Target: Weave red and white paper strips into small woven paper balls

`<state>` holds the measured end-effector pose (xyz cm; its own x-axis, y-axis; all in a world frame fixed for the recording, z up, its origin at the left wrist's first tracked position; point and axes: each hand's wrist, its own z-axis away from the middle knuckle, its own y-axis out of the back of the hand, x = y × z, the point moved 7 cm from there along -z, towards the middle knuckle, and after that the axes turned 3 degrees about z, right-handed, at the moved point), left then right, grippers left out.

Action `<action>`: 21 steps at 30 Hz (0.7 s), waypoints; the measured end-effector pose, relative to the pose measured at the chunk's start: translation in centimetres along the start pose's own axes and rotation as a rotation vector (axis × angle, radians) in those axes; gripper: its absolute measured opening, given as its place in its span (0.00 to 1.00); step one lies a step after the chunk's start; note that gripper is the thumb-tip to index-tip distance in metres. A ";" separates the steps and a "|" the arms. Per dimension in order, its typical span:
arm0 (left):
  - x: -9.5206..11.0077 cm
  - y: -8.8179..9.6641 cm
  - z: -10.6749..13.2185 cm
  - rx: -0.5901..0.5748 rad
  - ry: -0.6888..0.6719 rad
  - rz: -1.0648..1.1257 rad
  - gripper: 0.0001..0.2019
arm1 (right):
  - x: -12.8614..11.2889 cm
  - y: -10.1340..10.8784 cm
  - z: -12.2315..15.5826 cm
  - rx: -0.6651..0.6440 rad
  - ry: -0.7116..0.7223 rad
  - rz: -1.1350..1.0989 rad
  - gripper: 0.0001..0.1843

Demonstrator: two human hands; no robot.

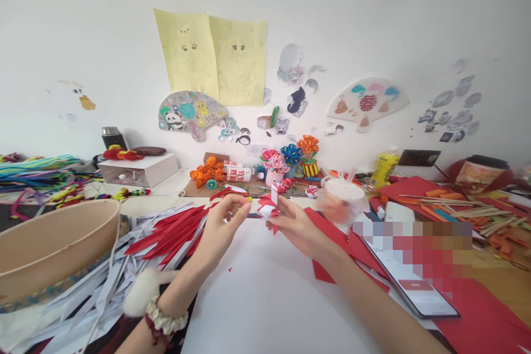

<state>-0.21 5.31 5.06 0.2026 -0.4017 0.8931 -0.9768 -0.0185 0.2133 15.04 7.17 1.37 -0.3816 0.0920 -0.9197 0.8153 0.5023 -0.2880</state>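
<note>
My right hand (299, 228) grips a small folded paper piece (267, 208) in red and white. A narrow white flap stands up from its top, and a red point hangs below. To the left, my left hand (226, 221) has curled fingers with a gap between thumb and forefinger. It is close to the folded paper but apart from it, and nothing shows in it. Beneath both hands lies a large white sheet (265, 287). Red paper strips (174, 235) and white strips (103, 287) are piled left of my left hand.
A tan basket (58, 232) stands at the left. On the right are a phone (409, 271), red sheets (477, 310), a lidded cup (342, 199) and wooden sticks (473, 207). Paper flowers (292, 155) and a yellow bottle (384, 167) stand near the wall.
</note>
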 end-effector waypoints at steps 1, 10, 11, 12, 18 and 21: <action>0.1 -0.4 0.1 -0.046 0.014 0.038 0.13 | 0.1 -0.2 0.1 -0.024 -0.017 -0.044 0.19; 0.0 -0.7 0.7 -0.041 -0.001 0.079 0.15 | 0.5 -2.1 0.6 -0.130 -0.117 -0.198 0.13; -0.2 -0.7 0.7 -0.032 -0.010 0.043 0.17 | 0.5 -2.2 0.6 -0.134 -0.123 -0.202 0.13; -0.3 -0.8 0.7 -0.034 -0.021 -0.004 0.19 | 0.5 -2.4 0.7 -0.145 -0.133 -0.199 0.13; -0.2 -1.8 0.8 -0.089 -0.105 -0.152 0.18 | 1.2 -3.0 1.2 -0.247 -0.200 -0.118 0.22; -0.2 -1.5 0.8 -0.055 -0.075 -0.165 0.17 | 1.6 -2.7 1.3 -0.246 -0.215 -0.054 0.22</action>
<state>1.13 4.74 4.24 0.3523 -0.4647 0.8124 -0.9249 -0.0405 0.3780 12.82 4.85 0.33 -0.2993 -0.1110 -0.9477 0.6571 0.6962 -0.2891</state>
